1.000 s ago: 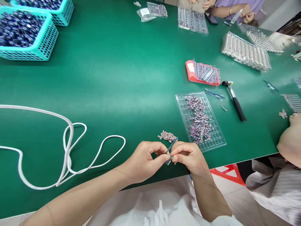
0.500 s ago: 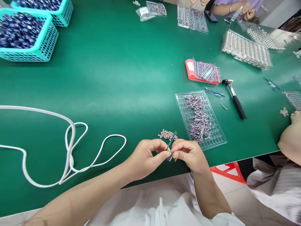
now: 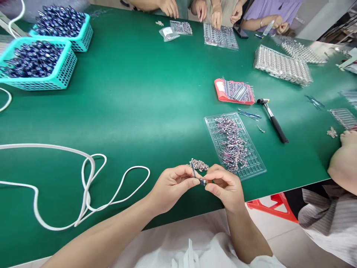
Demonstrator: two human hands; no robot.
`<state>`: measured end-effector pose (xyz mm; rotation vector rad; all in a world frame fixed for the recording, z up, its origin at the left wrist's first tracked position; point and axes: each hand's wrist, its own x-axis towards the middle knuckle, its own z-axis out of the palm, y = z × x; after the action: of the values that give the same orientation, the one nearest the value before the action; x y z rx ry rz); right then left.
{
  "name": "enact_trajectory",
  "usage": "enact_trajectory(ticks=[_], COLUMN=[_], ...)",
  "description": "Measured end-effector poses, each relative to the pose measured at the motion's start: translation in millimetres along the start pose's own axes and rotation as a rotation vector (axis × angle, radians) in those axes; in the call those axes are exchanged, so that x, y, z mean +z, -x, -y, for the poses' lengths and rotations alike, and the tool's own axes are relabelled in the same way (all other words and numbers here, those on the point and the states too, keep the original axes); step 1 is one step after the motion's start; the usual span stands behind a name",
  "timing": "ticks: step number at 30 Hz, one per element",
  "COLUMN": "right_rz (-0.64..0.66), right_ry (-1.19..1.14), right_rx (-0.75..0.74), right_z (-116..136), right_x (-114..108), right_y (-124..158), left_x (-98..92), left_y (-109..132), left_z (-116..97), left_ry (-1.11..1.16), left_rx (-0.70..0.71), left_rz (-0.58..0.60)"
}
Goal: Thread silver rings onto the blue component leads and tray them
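My left hand [image 3: 170, 190] pinches a thin dark blue strip [image 3: 193, 170] between thumb and fingers; it sticks up above the fingertips. At the pinch, a small dark part with a shiny end [image 3: 202, 182] pokes out towards the right. My right hand [image 3: 227, 189] has thumb and fingers drawn together at that end; what lies between them is too small to make out. Just behind both hands is a pile of small round metallic pieces [image 3: 200, 164]. Beside my right hand a clear plastic tray [image 3: 255, 158] holds many small wired parts [image 3: 232, 145].
A red packet of wired strips [image 3: 220, 95], loose blue strips [image 3: 249, 114] and a hammer [image 3: 275, 123] lie beyond the tray. White cord [image 3: 89, 178] loops at left, near turquoise baskets [image 3: 63, 70]. Co-workers' hands [image 3: 216, 16] are across the table; another person's arm [image 3: 344, 163] is at right.
The view has tilted up, showing more co-workers' hands at the far side. The blue strip now leans left instead of right, and my right fingertips have shifted slightly on the small part.
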<state>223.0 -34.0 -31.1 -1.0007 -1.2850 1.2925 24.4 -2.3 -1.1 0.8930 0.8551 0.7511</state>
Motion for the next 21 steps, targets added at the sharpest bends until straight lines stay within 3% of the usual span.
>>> enact_trajectory(ticks=[6, 14, 17, 21], right_rz=[-0.021, -0.044, -0.057, -0.094], right_ry=[0.088, 0.204, 0.233, 0.167], right_rx=[-0.135, -0.173, -0.131, -0.061], right_z=[1.1, -5.3, -5.2, -1.6], right_x=[4.5, 4.0, 3.9, 4.5], right_y=[0.1, 4.0, 4.2, 2.7], left_x=[-2.1, -2.6, -1.5, 0.0], left_y=[3.4, 4.5, 4.0, 1.7], left_z=[6.3, 5.1, 2.4, 0.4], left_ry=[-0.167, -0.386, -0.425, -0.303], left_rx=[0.117, 0.258, 0.235, 0.095], left_rz=[-0.006, -0.030, -0.063, -0.068])
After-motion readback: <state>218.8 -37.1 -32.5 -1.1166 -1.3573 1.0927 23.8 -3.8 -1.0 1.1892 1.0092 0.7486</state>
